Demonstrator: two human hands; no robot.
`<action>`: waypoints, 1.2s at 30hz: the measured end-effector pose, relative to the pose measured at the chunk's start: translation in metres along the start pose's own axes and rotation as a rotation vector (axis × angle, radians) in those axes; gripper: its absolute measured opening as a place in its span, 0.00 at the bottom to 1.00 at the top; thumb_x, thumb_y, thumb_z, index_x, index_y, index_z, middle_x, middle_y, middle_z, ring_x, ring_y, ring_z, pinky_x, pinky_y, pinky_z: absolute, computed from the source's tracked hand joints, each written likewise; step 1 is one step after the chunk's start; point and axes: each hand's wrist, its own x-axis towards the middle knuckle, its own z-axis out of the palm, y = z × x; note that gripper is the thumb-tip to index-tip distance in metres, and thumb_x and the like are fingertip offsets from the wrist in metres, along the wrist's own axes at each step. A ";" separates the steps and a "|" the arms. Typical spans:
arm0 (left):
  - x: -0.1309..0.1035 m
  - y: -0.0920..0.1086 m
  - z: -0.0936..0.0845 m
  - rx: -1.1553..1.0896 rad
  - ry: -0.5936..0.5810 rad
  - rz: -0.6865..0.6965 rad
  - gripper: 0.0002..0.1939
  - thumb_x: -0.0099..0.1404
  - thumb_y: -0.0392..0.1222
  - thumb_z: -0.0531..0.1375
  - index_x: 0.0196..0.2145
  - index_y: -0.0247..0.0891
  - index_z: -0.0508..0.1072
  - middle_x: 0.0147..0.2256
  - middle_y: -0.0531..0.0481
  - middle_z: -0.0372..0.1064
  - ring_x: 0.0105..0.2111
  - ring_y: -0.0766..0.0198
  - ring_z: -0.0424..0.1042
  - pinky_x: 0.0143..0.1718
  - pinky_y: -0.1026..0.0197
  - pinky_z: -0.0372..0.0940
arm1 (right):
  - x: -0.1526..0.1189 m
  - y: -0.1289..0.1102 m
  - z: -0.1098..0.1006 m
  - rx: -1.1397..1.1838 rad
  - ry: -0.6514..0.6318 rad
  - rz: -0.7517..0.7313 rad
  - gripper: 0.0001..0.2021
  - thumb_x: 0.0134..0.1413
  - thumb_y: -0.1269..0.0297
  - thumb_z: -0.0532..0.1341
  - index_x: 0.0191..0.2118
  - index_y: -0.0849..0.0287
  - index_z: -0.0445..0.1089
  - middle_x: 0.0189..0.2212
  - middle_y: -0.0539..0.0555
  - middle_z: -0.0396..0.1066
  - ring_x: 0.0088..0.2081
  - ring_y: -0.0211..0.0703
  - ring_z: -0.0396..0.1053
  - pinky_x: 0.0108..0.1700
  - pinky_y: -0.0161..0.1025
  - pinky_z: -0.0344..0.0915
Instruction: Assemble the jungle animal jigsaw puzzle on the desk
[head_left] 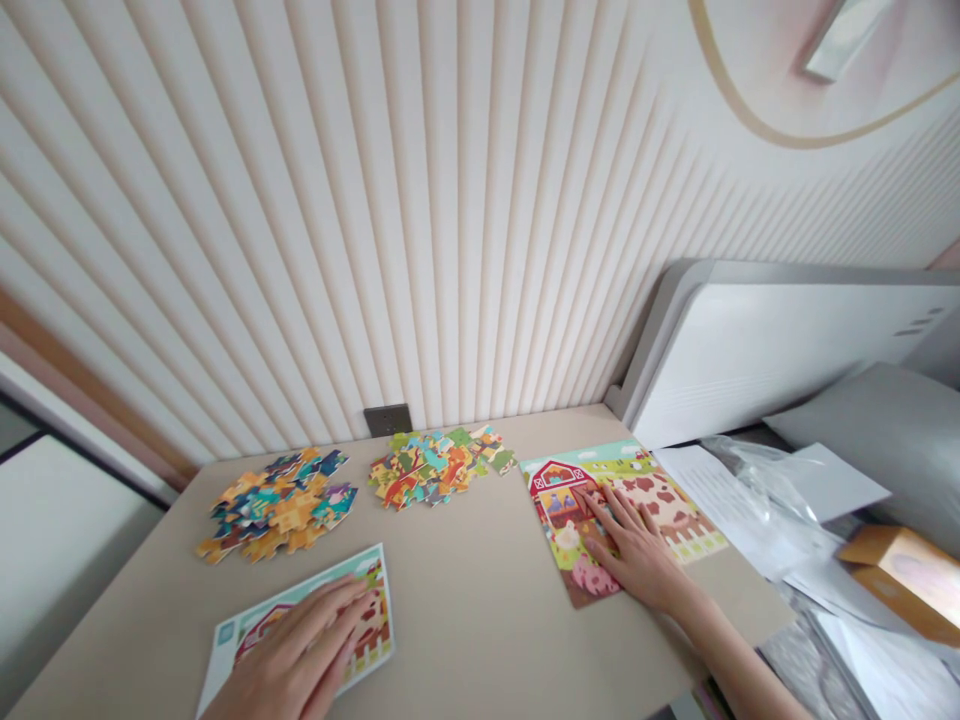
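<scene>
On the table's right side lies a farm picture puzzle (652, 500) with a red barn, a spotted cow, a pink pig and a white fence. My right hand (634, 550) rests on it, palm down with fingers spread, hiding its middle. A smaller white-bordered card (379, 620) with the same farm picture is at the near left. My left hand (300, 640) lies across this card, fingers stretched out side by side and covering much of the print. Whether the card is pressed or merely touched, I cannot tell.
Loose puzzle pieces form two heaps near the wall: an orange and dark blue pile (281, 505) and a green and red pile (431, 465). A black wall socket (388, 420) is behind. Papers, clear plastic (772, 490) and an orange box (907, 575) lie beyond the table's right edge.
</scene>
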 end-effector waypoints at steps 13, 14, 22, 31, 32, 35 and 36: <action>0.222 0.088 0.130 -0.199 -0.322 -0.016 0.29 0.72 0.40 0.51 0.68 0.29 0.61 0.70 0.32 0.54 0.70 0.45 0.56 0.70 0.44 0.53 | -0.041 0.007 0.043 -0.098 0.191 0.465 0.56 0.60 0.29 0.48 0.72 0.83 0.47 0.73 0.76 0.44 0.75 0.67 0.36 0.73 0.58 0.39; 0.222 0.088 0.135 -0.198 -0.321 -0.029 0.29 0.73 0.41 0.51 0.69 0.28 0.60 0.70 0.32 0.53 0.70 0.44 0.55 0.70 0.43 0.53 | -0.043 0.008 0.046 -0.100 0.185 0.469 0.56 0.61 0.30 0.48 0.72 0.83 0.47 0.73 0.76 0.43 0.75 0.66 0.37 0.73 0.57 0.39; 0.209 0.066 0.136 -0.213 -0.310 -0.082 0.29 0.75 0.45 0.49 0.68 0.27 0.61 0.68 0.32 0.58 0.69 0.47 0.57 0.70 0.46 0.54 | -0.019 0.008 0.044 -0.123 0.137 0.470 0.55 0.61 0.30 0.47 0.72 0.84 0.48 0.73 0.77 0.44 0.75 0.65 0.37 0.74 0.55 0.36; 0.188 0.052 0.133 -0.263 -0.272 -0.056 0.28 0.74 0.45 0.52 0.68 0.34 0.60 0.69 0.36 0.57 0.70 0.50 0.55 0.70 0.48 0.54 | 0.020 0.018 0.040 -0.064 0.124 0.454 0.56 0.61 0.30 0.47 0.72 0.85 0.46 0.73 0.78 0.42 0.75 0.68 0.37 0.73 0.58 0.36; 0.187 0.051 0.133 -0.267 -0.270 -0.055 0.28 0.74 0.46 0.52 0.68 0.34 0.60 0.69 0.36 0.56 0.70 0.50 0.55 0.70 0.48 0.55 | 0.024 0.019 0.040 -0.059 0.123 0.452 0.56 0.61 0.30 0.47 0.72 0.85 0.46 0.73 0.78 0.42 0.75 0.67 0.37 0.73 0.57 0.35; 0.184 0.049 0.135 -0.268 -0.262 -0.058 0.28 0.74 0.46 0.51 0.68 0.34 0.61 0.69 0.36 0.56 0.70 0.50 0.55 0.70 0.48 0.55 | 0.035 0.019 0.038 -0.046 0.130 0.448 0.56 0.61 0.30 0.46 0.72 0.84 0.46 0.73 0.78 0.42 0.75 0.67 0.36 0.73 0.57 0.36; 0.183 0.049 0.135 -0.267 -0.259 -0.060 0.27 0.74 0.46 0.51 0.68 0.35 0.61 0.69 0.36 0.55 0.70 0.49 0.55 0.70 0.47 0.54 | 0.038 0.018 0.038 -0.044 0.137 0.445 0.56 0.61 0.30 0.46 0.72 0.84 0.46 0.73 0.78 0.42 0.75 0.67 0.37 0.73 0.56 0.36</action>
